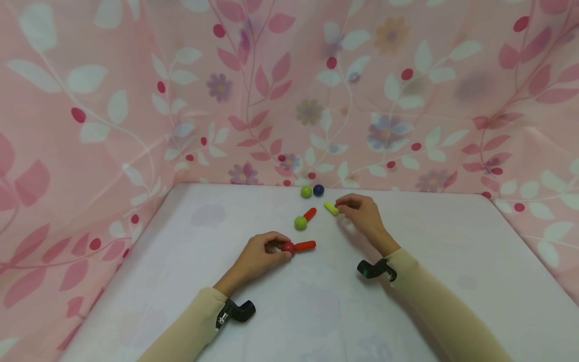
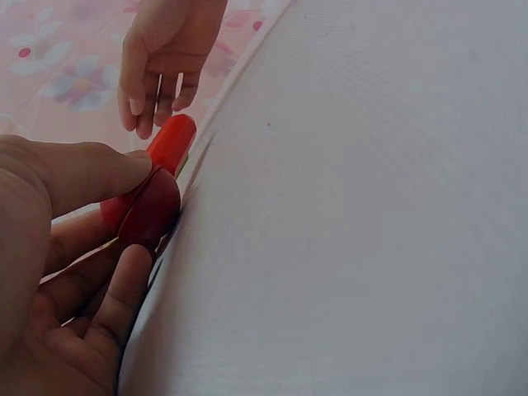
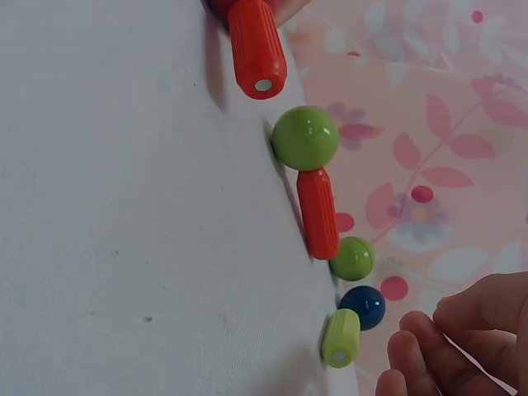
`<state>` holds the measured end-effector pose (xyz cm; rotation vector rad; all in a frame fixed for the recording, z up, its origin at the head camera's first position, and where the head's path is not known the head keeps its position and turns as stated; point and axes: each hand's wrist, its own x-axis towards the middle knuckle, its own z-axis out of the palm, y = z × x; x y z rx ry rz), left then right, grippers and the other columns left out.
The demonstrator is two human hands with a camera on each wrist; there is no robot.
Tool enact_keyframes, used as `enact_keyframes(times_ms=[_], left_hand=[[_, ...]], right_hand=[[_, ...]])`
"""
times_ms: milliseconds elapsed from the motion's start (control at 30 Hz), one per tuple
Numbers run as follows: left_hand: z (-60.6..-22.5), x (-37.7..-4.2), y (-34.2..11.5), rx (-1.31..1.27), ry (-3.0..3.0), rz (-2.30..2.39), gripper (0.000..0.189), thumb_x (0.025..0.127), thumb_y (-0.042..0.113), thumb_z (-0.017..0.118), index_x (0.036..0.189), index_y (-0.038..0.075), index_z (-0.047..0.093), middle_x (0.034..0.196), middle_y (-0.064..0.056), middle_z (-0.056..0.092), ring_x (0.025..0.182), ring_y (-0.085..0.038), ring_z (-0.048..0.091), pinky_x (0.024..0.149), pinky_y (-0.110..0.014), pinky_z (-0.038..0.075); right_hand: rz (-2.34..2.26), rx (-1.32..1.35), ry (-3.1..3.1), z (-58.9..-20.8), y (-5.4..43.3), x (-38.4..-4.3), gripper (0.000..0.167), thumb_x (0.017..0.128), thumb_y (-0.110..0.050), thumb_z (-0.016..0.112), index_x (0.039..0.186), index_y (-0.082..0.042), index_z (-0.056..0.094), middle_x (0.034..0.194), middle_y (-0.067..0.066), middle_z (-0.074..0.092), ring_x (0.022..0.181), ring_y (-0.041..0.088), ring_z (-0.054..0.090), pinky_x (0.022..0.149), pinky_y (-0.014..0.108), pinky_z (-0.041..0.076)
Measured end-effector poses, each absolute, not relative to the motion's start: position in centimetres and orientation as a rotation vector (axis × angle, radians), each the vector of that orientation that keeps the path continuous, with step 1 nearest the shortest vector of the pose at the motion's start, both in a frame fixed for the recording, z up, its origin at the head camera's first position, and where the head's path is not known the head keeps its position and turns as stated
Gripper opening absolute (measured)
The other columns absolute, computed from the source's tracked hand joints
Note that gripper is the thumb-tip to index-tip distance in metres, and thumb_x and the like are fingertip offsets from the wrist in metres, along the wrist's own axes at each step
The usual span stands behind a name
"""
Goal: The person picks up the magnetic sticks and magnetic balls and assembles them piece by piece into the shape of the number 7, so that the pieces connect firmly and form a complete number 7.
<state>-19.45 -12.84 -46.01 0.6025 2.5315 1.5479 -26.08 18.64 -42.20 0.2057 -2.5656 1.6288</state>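
In the head view my left hand (image 1: 260,255) pinches a red ball (image 1: 288,247) between thumb and fingers. A red magnetic rod (image 1: 305,246) is joined to that ball and points right; the left wrist view shows the ball (image 2: 150,206) under the thumb. My right hand (image 1: 364,216) hovers beside a yellow-green rod (image 1: 331,208), its fingers loosely bent. From the right wrist view, a gap separates those fingers from the yellow-green rod (image 3: 341,338), and nothing is between them. Between the hands lies a green ball (image 1: 300,223) with another red rod (image 1: 309,214) touching it.
Farther back, a second green ball (image 1: 306,191) and a dark blue ball (image 1: 318,190) sit side by side near the far edge of the white table (image 1: 407,322). A pink floral cloth (image 1: 289,100) hangs behind the table and along its sides.
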Motion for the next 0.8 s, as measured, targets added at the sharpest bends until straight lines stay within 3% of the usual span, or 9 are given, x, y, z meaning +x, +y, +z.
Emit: enact_keyframes(times_ms=[367,633,800], left_hand=[[-46.0,-19.3,-13.0,0.589,2.535,1.542,0.029,0.092,0.023,0.082,0.12,0.02,0.075,0.105,0.005,0.07,0.081,-0.017,0.066,0.074,-0.031,0.052],[-45.9,-19.3,-12.9,0.594,2.546,1.537,0.028,0.092,0.025,0.082,0.119,0.02,0.075,0.106,0.006,0.07,0.081,-0.016,0.065,0.074,-0.031,0.051],[-46.0,-19.4,-12.8,0.593,2.546,1.534,0.028,0.092,0.025,0.082,0.119,0.02,0.075,0.105,0.006,0.07,0.081,-0.016,0.065,0.074,-0.032,0.051]], right_hand=[[1.578,0.16,-2.579,-41.9,18.3,-27.5,0.02,0.099,-0.009,0.069,0.116,0.0,0.075,0.112,0.011,0.075,0.1,0.025,0.068,0.078,0.025,0.054],[1.437,0.241,-2.595,-42.0,17.4,-28.8,0.02,0.097,-0.005,0.07,0.116,0.001,0.075,0.108,0.012,0.076,0.104,0.028,0.07,0.093,0.043,0.052],[1.365,0.275,-2.625,-42.4,17.0,-29.5,0.022,0.096,-0.002,0.068,0.117,0.001,0.074,0.109,0.013,0.076,0.104,0.031,0.07,0.093,0.047,0.052]])
